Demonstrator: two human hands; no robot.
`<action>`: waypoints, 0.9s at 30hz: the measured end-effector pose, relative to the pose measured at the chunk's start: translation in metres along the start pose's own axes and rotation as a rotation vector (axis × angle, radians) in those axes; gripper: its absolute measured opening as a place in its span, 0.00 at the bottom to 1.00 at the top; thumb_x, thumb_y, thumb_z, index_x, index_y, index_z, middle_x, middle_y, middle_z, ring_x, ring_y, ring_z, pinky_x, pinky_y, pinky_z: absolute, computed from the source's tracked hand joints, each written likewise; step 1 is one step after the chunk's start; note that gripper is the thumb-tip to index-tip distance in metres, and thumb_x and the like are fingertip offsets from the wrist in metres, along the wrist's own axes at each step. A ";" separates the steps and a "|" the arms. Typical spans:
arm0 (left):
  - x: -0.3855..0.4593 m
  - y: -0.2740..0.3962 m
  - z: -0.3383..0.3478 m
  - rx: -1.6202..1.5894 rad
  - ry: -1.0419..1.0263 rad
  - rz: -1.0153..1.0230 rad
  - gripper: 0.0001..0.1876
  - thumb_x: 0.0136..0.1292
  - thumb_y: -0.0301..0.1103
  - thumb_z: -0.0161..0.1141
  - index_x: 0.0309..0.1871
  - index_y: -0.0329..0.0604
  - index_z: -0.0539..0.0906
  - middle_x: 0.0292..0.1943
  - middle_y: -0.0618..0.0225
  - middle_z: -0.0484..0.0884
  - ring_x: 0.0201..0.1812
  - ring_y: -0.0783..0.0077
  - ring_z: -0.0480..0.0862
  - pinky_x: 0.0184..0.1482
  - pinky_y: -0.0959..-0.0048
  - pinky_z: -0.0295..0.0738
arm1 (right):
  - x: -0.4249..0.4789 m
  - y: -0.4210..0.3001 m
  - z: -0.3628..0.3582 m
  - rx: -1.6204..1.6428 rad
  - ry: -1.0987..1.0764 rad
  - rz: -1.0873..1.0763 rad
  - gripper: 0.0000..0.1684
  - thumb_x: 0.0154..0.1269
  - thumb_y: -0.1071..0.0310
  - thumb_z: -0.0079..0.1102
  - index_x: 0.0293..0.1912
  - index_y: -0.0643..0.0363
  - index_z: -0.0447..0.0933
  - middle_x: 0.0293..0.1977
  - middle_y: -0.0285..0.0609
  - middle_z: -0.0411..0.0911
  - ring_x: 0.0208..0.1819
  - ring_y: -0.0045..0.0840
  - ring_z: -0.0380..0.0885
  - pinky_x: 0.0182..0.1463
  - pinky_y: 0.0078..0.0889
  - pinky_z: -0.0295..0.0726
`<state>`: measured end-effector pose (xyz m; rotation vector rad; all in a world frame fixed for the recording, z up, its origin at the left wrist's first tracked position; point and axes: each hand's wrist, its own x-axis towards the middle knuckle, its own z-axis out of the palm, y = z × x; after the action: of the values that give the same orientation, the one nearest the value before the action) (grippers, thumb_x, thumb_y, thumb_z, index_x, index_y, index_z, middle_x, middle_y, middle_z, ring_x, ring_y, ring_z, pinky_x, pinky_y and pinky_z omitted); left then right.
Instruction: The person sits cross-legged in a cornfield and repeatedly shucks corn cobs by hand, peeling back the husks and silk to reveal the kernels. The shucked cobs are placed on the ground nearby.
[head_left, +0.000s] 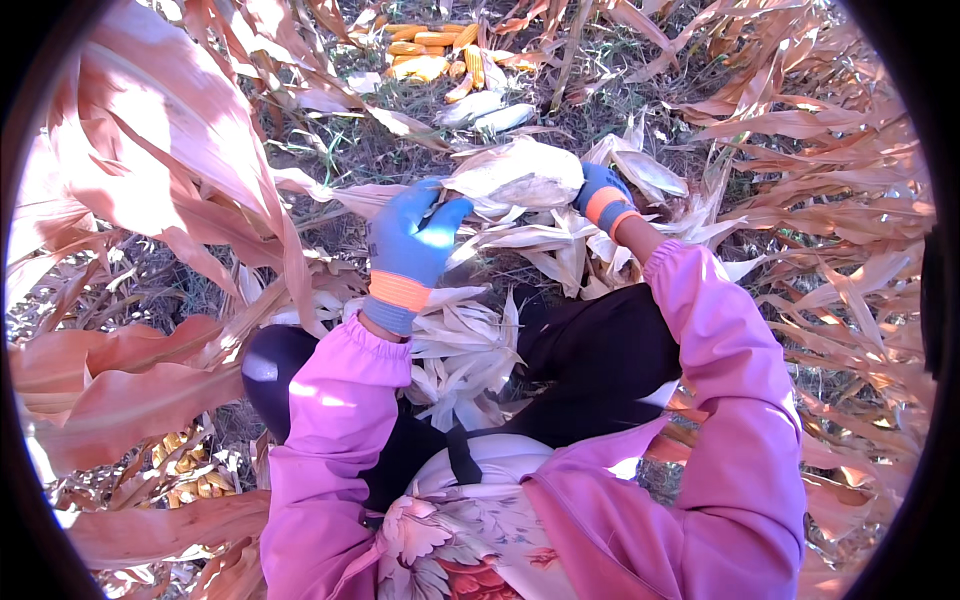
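An ear of corn in its dry, pale husk (525, 172) lies crosswise between my two hands. My left hand (420, 225), in a blue knit glove with an orange cuff, is at the ear's left end with thumb and forefinger apart; whether it pinches the husk is hidden. My right hand (600, 191), in a matching glove, grips the right end, its fingers partly behind the husk. Loose stripped husks (465, 337) lie below, between my legs. Just beyond the ear are two more unpeeled ears (504, 118).
Husked yellow corn cobs (431, 49) lie piled on the ground at the top. More cobs (195, 469) show at lower left among leaves. Dry corn stalks and broad leaves (172, 150) crowd the left, and others (840, 247) the right. Empty husks (645, 169) lie beside my right hand.
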<state>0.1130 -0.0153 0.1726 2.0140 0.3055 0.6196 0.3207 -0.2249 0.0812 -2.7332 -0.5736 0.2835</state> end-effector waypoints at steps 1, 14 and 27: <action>0.004 -0.003 -0.007 -0.099 -0.061 -0.050 0.10 0.53 0.30 0.62 0.37 0.35 0.81 0.28 0.60 0.82 0.29 0.71 0.81 0.33 0.75 0.74 | 0.000 -0.007 -0.003 0.002 0.008 0.028 0.19 0.53 0.53 0.57 0.41 0.55 0.79 0.39 0.54 0.78 0.44 0.46 0.76 0.47 0.41 0.74; -0.017 -0.042 0.014 0.213 0.060 0.118 0.11 0.58 0.27 0.52 0.42 0.32 0.77 0.34 0.52 0.79 0.33 0.56 0.79 0.36 0.68 0.73 | 0.022 0.022 0.004 0.200 0.152 0.039 0.22 0.53 0.58 0.63 0.45 0.61 0.77 0.38 0.46 0.81 0.38 0.25 0.79 0.43 0.28 0.75; -0.023 -0.037 0.023 0.416 0.086 0.216 0.15 0.57 0.34 0.51 0.44 0.35 0.79 0.37 0.50 0.79 0.38 0.53 0.78 0.44 0.60 0.70 | 0.049 0.076 0.025 0.369 0.082 0.049 0.21 0.60 0.64 0.54 0.53 0.59 0.72 0.47 0.44 0.77 0.45 0.27 0.77 0.49 0.27 0.75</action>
<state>0.1075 -0.0244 0.1239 2.4449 0.2867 0.8323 0.3854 -0.2630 0.0247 -2.3916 -0.3877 0.2592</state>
